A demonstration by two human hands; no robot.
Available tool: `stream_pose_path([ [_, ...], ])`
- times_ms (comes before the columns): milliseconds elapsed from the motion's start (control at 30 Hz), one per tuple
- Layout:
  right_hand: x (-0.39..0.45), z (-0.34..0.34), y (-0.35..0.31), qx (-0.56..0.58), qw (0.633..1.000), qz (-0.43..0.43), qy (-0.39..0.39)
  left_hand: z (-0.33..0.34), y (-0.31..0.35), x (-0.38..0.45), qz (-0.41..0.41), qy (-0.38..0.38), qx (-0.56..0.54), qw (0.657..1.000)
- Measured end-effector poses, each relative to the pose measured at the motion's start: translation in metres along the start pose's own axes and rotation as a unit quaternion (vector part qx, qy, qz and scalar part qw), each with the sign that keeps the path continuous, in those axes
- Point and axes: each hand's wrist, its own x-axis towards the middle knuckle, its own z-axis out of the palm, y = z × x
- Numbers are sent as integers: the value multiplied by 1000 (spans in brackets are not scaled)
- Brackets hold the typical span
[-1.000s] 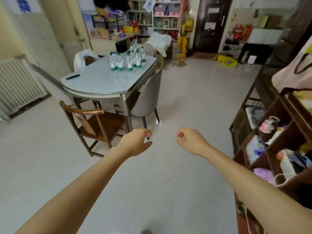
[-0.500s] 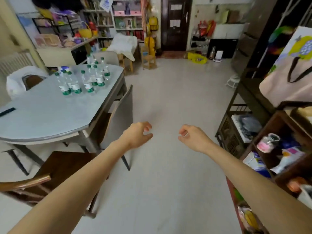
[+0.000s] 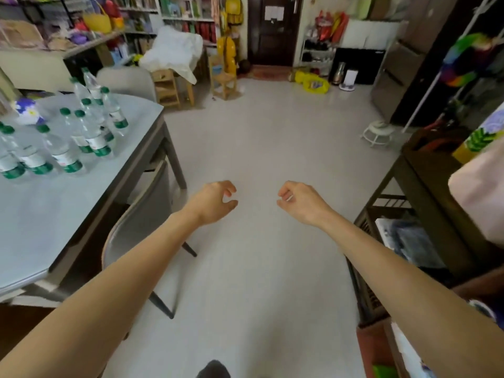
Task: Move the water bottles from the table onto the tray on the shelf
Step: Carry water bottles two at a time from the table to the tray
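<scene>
Water bottles, clear plastic with green caps and white-and-green labels, stood clustered on the pale grey table at the left of the frame, none yet lifted. Over the last second you had walked closer: the table, which had sat in the upper left and well off, now filled the left edge beside your left arm, so the bottles were, I judge, nearly within reach. Your left hand hung over the floor at centre frame, fingers loosely curled and holding nothing; your right hand matched it just to the right, also loosely curled and empty. The dark wooden shelf ran down the right edge, but the tray itself could not be picked out there. A grey chair sat tucked against the table's near side, between you and the bottles. The bottle labels were too blurred to read, and the paper notices on the dark door at the top centre were equally illegible.
</scene>
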Motion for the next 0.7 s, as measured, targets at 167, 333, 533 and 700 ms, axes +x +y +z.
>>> stream_pose_path([
  [167, 123, 9, -3, -10, 999, -25, -37, -12, -26, 106, -16, 3, 11, 1000],
  [333, 255, 33, -18, -26, 996, -47, -68, -28, -81, 215, -43, 8, -2, 999],
  [533, 404, 51, -67, -37, 992, -75, -99, -87, -165, 327, -111, 24, -29, 993],
  [700, 510, 79, -111, -42, 979, -123, -154, -123, -237, 379, -190, 65, -43, 979],
])
